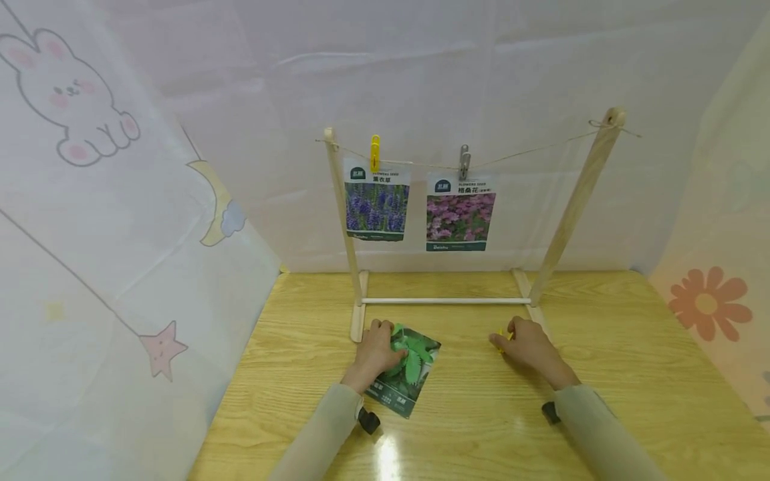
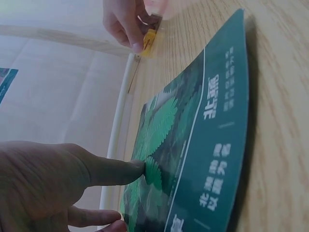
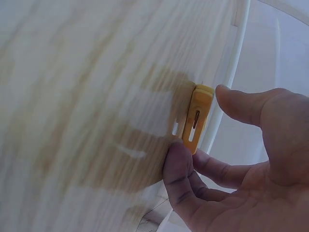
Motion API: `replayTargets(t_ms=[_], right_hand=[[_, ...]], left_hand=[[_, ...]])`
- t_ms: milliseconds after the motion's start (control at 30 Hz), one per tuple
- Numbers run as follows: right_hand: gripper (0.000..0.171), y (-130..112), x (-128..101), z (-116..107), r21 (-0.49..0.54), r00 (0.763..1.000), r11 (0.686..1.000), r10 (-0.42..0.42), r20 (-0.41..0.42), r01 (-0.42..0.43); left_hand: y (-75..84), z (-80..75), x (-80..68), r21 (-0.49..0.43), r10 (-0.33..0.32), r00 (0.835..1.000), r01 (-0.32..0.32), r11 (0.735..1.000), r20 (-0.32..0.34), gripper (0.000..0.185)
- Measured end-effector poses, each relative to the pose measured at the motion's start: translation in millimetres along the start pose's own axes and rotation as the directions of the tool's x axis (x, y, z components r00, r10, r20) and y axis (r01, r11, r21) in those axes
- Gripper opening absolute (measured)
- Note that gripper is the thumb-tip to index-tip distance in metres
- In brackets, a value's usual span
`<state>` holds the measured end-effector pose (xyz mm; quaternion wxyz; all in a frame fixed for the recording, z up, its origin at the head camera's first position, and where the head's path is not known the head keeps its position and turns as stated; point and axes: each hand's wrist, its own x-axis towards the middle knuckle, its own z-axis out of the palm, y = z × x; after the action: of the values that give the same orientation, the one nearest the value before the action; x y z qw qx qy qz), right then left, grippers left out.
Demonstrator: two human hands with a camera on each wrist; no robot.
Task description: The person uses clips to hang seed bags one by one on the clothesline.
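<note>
A seed packet [image 1: 404, 374] with a green leaf picture lies on the wooden table, its printed dark band toward the near side. My left hand [image 1: 377, 351] holds it at its far left side: the thumb lies across the leaf picture and the fingers bend at the edge, as the left wrist view [image 2: 48, 179] also shows. Near the rack's right foot, a small yellow clothespin [image 3: 198, 118] stands on its edge at the table surface. Thumb and fingers of my right hand [image 1: 531, 347] pinch it from its two ends.
Behind the hands stands a wooden rack [image 1: 580, 194] with a white crossbar [image 1: 445, 300] and a string. A yellow clothespin [image 1: 375, 153] holds a purple-flower packet [image 1: 375, 207] on the string; a grey clothespin [image 1: 464, 162] holds a pink-flower packet [image 1: 460, 217]. Printed cloth hangs around the table.
</note>
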<state>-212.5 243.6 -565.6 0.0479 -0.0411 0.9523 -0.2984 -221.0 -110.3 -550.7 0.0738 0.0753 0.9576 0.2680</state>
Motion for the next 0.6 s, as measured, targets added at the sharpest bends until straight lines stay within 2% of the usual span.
replayTargets(t_ms=[367,600], right_hand=[[0.052,-5.1,-4.9,-1.8,0.004,0.999,0.999,0.046,-0.011,-0.046],[0.045,-9.0,-6.2,-2.1,-0.005,0.998,0.999,0.035,-0.043,-0.036]], left_hand=[[-4.4,-1.9,2.5,-0.075,0.026,1.0,-0.024,0.997,0.016,0.068],[-8.8,-4.8,3.5,-0.126,0.007,0.998,0.0,0.992,0.054,0.064]])
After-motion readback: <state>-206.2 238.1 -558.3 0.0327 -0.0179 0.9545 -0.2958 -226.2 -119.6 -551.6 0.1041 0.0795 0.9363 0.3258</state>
